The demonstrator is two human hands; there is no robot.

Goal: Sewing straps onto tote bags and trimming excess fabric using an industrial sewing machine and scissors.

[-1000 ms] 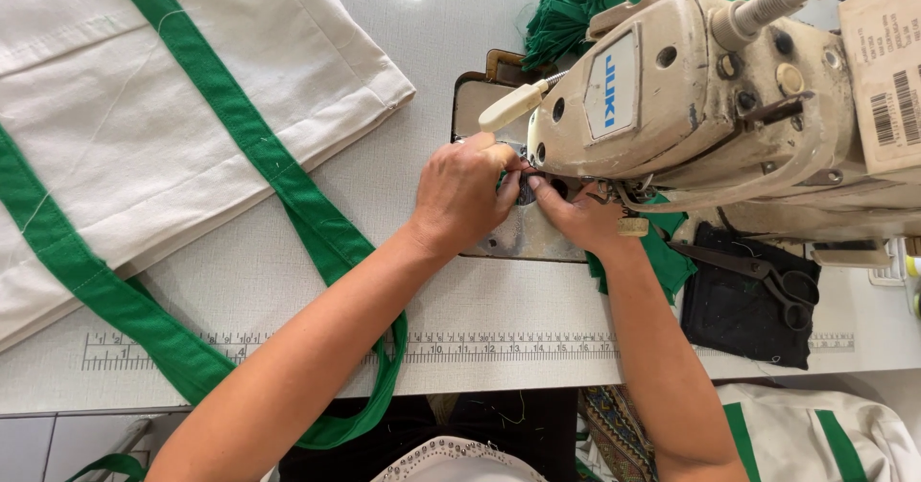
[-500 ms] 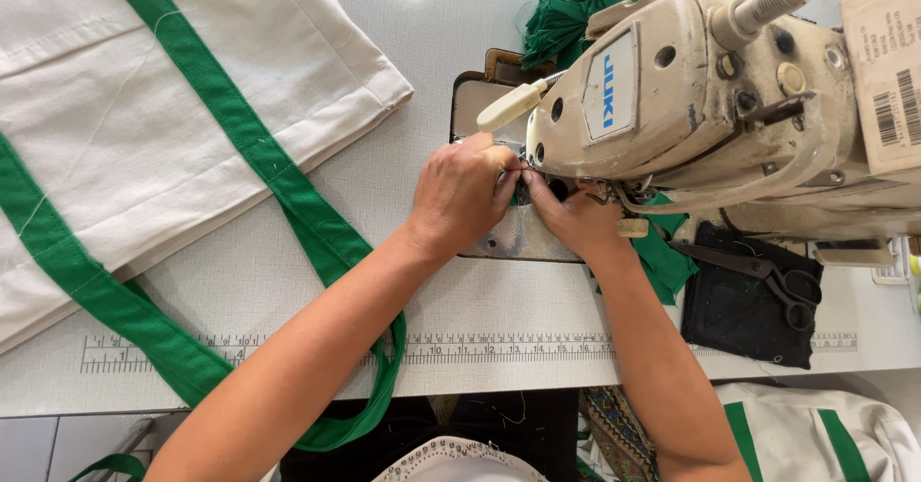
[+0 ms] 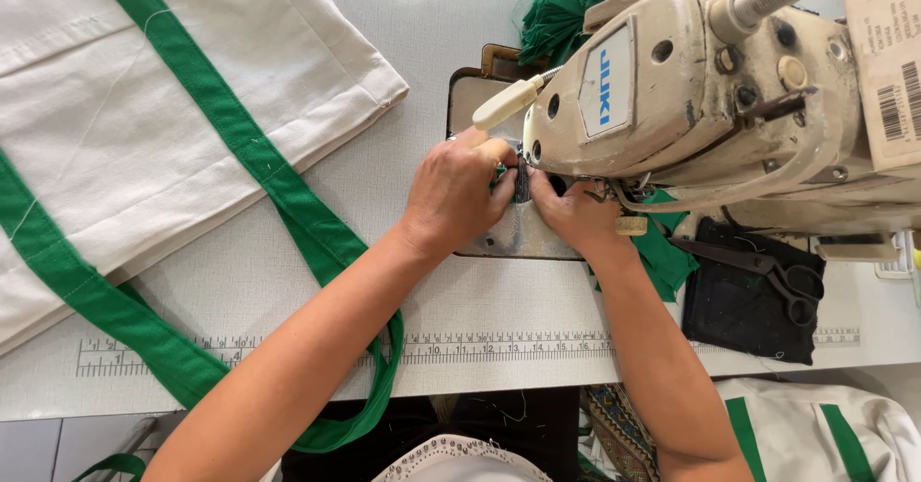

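Both my hands meet under the head of a cream industrial sewing machine (image 3: 691, 108). My left hand (image 3: 456, 194) rests on the metal needle plate (image 3: 508, 237), fingers curled toward the presser foot. My right hand (image 3: 576, 215) lies opposite it, partly under the machine head. Between the fingertips a small bit of green fabric (image 3: 501, 173) shows; how it is gripped is hidden by the fingers and the machine.
A cream canvas bag (image 3: 144, 127) with green straps (image 3: 288, 194) covers the table's left. Black scissors (image 3: 777, 271) lie on a dark cloth (image 3: 748, 295) at the right. Green fabric (image 3: 576, 2) is piled behind the machine. A printed ruler (image 3: 499, 348) runs along the front edge.
Both hands stay at the needle area; the fingers have shifted only slightly. The bag and straps have not moved.
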